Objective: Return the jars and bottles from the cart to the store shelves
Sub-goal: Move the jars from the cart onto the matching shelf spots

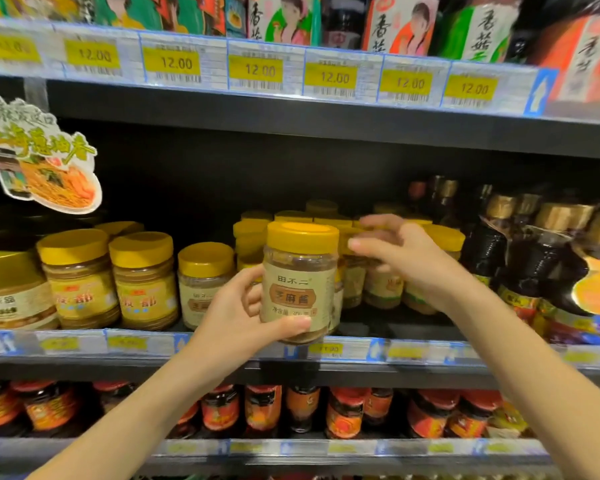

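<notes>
A clear plastic jar [300,271] with a yellow lid and a beige label is held upright in front of the middle shelf [222,344]. My left hand [243,306] grips it from the left and below, thumb across the bottom of the label. My right hand [395,251] hovers just right of the jar's lid with fingers spread and loosely bent, holding nothing. Behind the hands stands a cluster of matching yellow-lidded jars [378,271], partly hidden by the right hand. One more matching jar [203,282] stands to the left.
Wider yellow-lidded jars [111,278] fill the shelf's left part. Dark sauce bottles [520,258] with gold caps stand at the right. The shelf above [257,69] carries yellow price tags and tall bottles. Red-labelled jars [257,410] line the shelf below. A cardboard noodle sign [42,154] hangs at upper left.
</notes>
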### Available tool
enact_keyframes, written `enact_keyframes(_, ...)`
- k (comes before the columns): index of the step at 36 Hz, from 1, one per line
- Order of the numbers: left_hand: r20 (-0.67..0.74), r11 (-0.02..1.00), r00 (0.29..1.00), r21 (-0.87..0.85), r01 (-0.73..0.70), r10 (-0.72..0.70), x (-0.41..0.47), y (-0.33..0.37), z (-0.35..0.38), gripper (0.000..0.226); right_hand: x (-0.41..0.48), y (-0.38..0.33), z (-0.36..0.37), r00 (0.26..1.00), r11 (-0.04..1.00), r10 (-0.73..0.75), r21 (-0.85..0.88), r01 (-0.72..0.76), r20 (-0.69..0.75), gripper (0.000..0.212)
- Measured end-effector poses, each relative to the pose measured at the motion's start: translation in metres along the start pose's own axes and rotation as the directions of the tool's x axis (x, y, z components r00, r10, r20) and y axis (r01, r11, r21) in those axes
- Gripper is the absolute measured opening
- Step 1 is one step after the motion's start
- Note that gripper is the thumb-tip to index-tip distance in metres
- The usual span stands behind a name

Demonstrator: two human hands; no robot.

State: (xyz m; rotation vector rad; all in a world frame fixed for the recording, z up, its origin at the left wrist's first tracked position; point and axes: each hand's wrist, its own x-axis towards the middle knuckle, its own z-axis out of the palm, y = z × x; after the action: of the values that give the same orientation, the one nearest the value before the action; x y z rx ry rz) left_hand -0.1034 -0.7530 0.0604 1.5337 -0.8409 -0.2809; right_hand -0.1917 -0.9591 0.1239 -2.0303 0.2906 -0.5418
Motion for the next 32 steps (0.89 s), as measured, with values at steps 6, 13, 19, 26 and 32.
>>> enact_keyframes(6,0.024,0.998,0.998,-0.007,-0.062,0.062,0.012,0.013,0.035,0.083,-0.02,-0.031,-0.011,0.984,0.997,-0.039,-0.062,0.05,0.171,0.091)
enact_keyframes(13,0.04,0.994,0.994,0.006,-0.107,0.106,0.013,0.012,0.062,0.093,-0.029,-0.024,-0.02,0.981,0.975,-0.164,-0.134,0.178,0.107,0.066)
enact_keyframes(19,0.081,0.98,0.982,0.08,-0.18,0.173,0.012,0.014,0.07,0.089,-0.028,-0.015,-0.032,0.964,0.96,-0.251,-0.101,0.26,0.087,0.059)
enact_keyframes(26,0.041,0.959,0.982,0.213,-0.188,0.183,0.003,0.007,0.058,0.106,-0.022,-0.012,-0.045,0.954,0.955,-0.28,-0.074,0.288,0.103,0.061)
enact_keyframes(32,-0.049,0.842,0.975,0.516,-0.16,0.215,-0.023,-0.019,0.029,0.091,-0.006,0.009,-0.051,0.985,0.983,-0.165,-0.073,0.169,0.055,0.081)
